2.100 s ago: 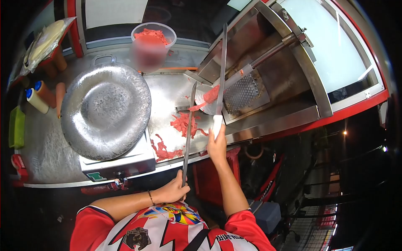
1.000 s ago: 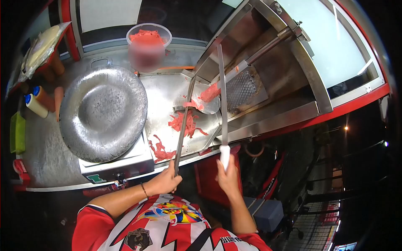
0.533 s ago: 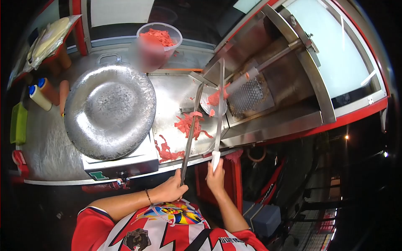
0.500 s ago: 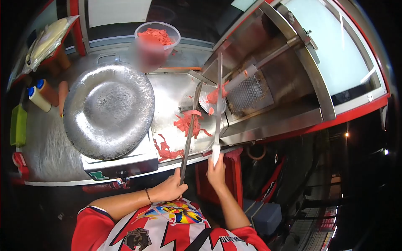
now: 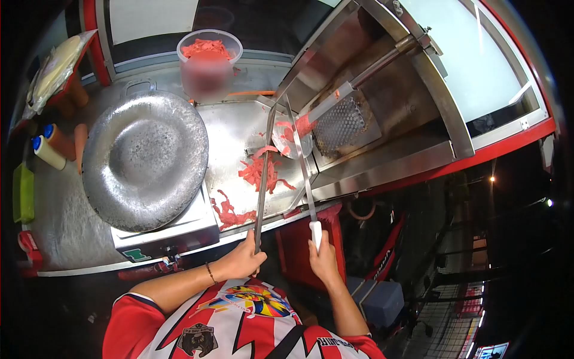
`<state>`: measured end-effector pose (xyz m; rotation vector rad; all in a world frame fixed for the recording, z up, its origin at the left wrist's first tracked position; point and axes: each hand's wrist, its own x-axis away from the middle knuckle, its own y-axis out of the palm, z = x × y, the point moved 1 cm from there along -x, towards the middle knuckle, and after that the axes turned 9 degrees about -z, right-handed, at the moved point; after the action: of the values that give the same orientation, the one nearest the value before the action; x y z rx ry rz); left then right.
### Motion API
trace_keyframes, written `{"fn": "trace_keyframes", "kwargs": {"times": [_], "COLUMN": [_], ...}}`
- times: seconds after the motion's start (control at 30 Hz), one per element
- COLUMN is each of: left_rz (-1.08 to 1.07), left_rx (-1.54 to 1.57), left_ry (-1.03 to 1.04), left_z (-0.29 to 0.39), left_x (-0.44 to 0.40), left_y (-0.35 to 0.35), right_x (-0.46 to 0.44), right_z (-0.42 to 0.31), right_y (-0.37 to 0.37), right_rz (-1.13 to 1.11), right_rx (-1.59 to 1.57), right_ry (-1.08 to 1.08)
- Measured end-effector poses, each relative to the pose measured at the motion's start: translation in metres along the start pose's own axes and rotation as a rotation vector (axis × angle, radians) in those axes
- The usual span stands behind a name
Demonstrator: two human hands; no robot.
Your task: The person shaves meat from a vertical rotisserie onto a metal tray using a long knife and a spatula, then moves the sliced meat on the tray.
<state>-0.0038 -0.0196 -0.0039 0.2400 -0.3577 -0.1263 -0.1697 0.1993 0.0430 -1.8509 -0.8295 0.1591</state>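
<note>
My left hand [image 5: 243, 258] is closed around a long, narrow dark metal tool [image 5: 262, 191]; its exact kind is unclear. In my right hand [image 5: 323, 261] is a long knife [image 5: 304, 170], gripped by its white handle. The two tools point away from me and come close together at their far ends. Behind the knife blade, red meat [image 5: 304, 126] sits on a metal spit [image 5: 332, 103] beside a round metal disc [image 5: 281, 140]. Cut strips of meat [image 5: 258, 173] lie on the steel tray [image 5: 230, 128] under the dark tool, and more strips [image 5: 229, 213] lie near its front edge.
A large round metal pan [image 5: 145, 161] covers the burner unit [image 5: 167, 238] at left. Behind the tray stands a clear tub [image 5: 210, 63] with red strips. Sauce bottles [image 5: 49, 152] and a green container [image 5: 24, 192] are far left. A perforated burner [image 5: 341, 128] is right.
The knife's far end has swung left toward the dark tool's tip. My right hand has moved slightly right and closer to me. The whole view has shifted a little.
</note>
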Motion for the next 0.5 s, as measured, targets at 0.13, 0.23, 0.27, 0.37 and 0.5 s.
{"fn": "trace_keyframes", "kwargs": {"times": [0.13, 0.23, 0.27, 0.37, 0.5], "left_rz": [0.009, 0.015, 0.014, 0.012, 0.015], "left_rx": [0.043, 0.033, 0.027, 0.04, 0.094], "left_ry": [0.027, 0.012, 0.001, 0.013, 0.024], "left_z": [-0.001, 0.003, 0.003, -0.006, 0.002], "left_x": [-0.005, -0.003, -0.003, -0.005, -0.002], "left_y": [-0.006, -0.006, -0.007, -0.008, -0.015], "right_x": [0.05, 0.055, 0.046, 0.033, 0.066], "right_z": [0.026, 0.032, 0.026, 0.034, 0.039], "right_y": [-0.022, -0.04, -0.047, -0.054, -0.084], "right_rz": [-0.015, -0.028, -0.096, -0.152, -0.275], "right_rx": [0.034, 0.078, 0.081, 0.026, -0.083], "right_ry": [-0.014, 0.029, 0.041, 0.012, 0.133]}}
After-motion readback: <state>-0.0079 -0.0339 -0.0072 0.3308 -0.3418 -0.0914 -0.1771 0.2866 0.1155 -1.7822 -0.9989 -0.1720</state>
